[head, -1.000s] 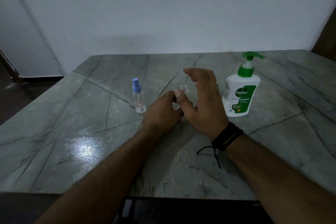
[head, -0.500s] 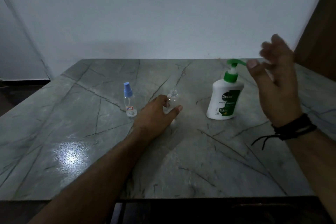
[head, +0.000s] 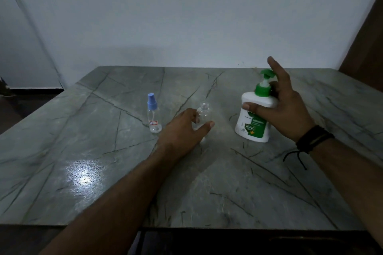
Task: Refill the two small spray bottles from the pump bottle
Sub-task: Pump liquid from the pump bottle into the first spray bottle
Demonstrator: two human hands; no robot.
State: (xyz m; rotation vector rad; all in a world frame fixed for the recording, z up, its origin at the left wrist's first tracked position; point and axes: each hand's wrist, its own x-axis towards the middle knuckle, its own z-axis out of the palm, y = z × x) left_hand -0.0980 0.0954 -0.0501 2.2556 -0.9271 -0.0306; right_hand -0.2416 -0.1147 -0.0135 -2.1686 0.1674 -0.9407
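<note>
Table (head: pixel 207 182): polished grey-green veined stone, glossy glare patch. Pump bottle (head: pixel 253 118): smooth white plastic, green plastic pump. Both spray bottles (head: pixel 154 117) (head: pixel 204 115): clear plastic. Wristband (head: pixel 313 138): black cord.

The marble table (head: pixel 103 172) lies bare across its near half and far left. 3 things block the middle: a capped spray bottle (head: pixel 153 114), an uncapped bottle (head: pixel 203 117) ringed by the left hand (head: pixel 182 130), and the pump bottle (head: pixel 256 114) gripped by the right hand (head: pixel 284 109). A clear lane separates the uncapped bottle and pump bottle.
</note>
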